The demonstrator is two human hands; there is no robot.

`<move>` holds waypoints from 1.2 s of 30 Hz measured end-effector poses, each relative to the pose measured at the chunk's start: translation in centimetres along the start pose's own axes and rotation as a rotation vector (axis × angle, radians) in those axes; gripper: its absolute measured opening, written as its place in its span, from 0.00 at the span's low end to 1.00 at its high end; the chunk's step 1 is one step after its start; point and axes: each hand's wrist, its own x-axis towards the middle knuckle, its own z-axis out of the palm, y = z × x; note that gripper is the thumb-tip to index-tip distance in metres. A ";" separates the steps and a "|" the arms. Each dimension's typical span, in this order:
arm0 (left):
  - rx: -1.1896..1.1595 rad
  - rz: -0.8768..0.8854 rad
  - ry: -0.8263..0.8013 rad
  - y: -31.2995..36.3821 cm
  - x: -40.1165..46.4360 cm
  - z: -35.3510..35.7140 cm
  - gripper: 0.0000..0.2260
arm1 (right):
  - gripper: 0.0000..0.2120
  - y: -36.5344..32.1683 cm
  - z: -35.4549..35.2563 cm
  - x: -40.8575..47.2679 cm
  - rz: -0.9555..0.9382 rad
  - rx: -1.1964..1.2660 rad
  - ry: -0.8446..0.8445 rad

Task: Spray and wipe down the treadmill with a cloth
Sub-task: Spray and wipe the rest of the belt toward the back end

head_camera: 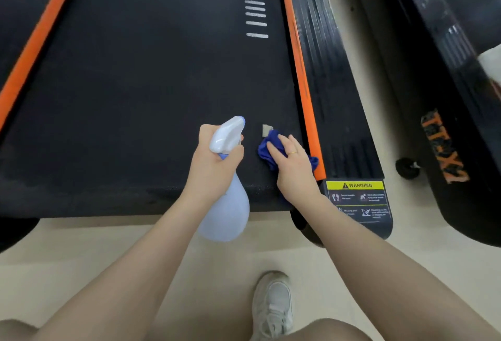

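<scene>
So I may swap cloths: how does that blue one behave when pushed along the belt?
Probably floppy: the blue cloth lies bunched in folds under the right hand. Likely light, as flat fingers alone hold it down. It may drag on the textured belt.

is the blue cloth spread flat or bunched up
Bunched up. The blue cloth shows crumpled folds sticking out on both sides of the right hand, which presses it onto the treadmill belt.

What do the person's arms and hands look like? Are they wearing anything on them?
Both arms are bare, with no sleeves, gloves or watch showing. The right hand wears a thin gold ring on one finger. The left hand has nothing on it that I can see.
</scene>
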 end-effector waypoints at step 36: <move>0.038 0.006 0.138 -3.0 -1.9 -5.0 0.12 | 0.27 -5.4 3.8 -1.3 -0.186 0.013 0.127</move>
